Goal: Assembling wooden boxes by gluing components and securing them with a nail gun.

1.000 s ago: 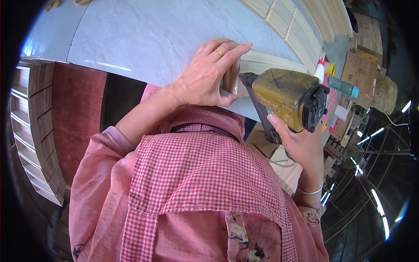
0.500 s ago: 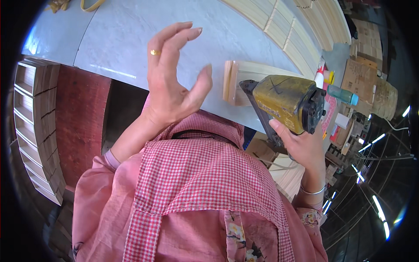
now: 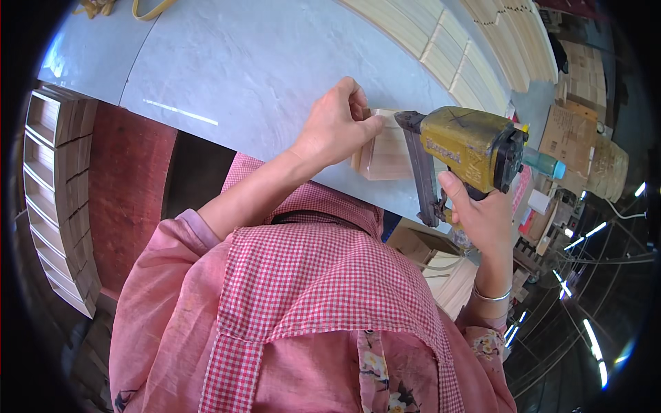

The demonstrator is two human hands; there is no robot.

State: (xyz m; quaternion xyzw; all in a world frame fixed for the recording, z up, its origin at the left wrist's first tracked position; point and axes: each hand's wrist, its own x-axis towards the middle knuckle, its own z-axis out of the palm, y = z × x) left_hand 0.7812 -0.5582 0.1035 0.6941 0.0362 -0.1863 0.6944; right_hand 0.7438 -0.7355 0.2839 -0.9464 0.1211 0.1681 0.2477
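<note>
A yellow and black nail gun (image 3: pixel 460 134) is in my right hand (image 3: pixel 484 221), whose fingers wrap round its handle. Its dark nose is over a pale wooden piece (image 3: pixel 389 155) that lies on the table near its front edge. My left hand (image 3: pixel 336 122) pinches the left end of that wooden piece, thumb on the near side and fingers bent over the far side. How much of the piece lies under the gun is hidden.
The grey marbled table (image 3: pixel 227 69) stretches away to the left and back. Rows of pale wooden slats (image 3: pixel 441 48) lie at the far right. A stack of wooden frames (image 3: pixel 58 186) stands left of a red panel (image 3: pixel 127 193). Cardboard boxes (image 3: pixel 568 141) and a teal bottle (image 3: pixel 544 162) are at right.
My left hand has come down and right from the air, closing on the wooden piece's end. The nail gun has shifted slightly right and turned more upright in my right hand.
</note>
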